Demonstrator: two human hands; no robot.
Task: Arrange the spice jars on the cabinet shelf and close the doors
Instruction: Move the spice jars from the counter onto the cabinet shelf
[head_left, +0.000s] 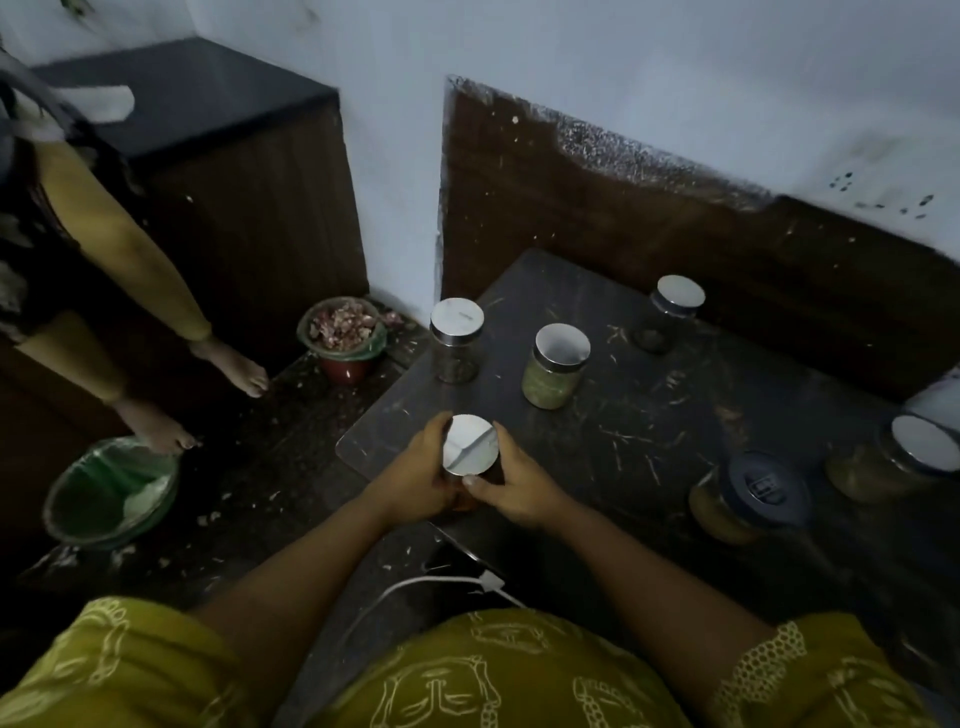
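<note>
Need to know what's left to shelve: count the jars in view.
6. One in both hands, three at the slab's far end, two at right. More may sit beyond the right edge.

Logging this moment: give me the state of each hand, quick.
Left hand: closed around the side of the jar.
Right hand: closed around the same jar's other side, thumb at the lid edge.

Dark scratched slab (623, 431): five jars stand on it. Steel-lidded jars at far left (457, 340), centre (558, 366), rear (670, 312) and right edge (898, 457); a dark-lidded jar (753, 496) stands near the front right.
</note>
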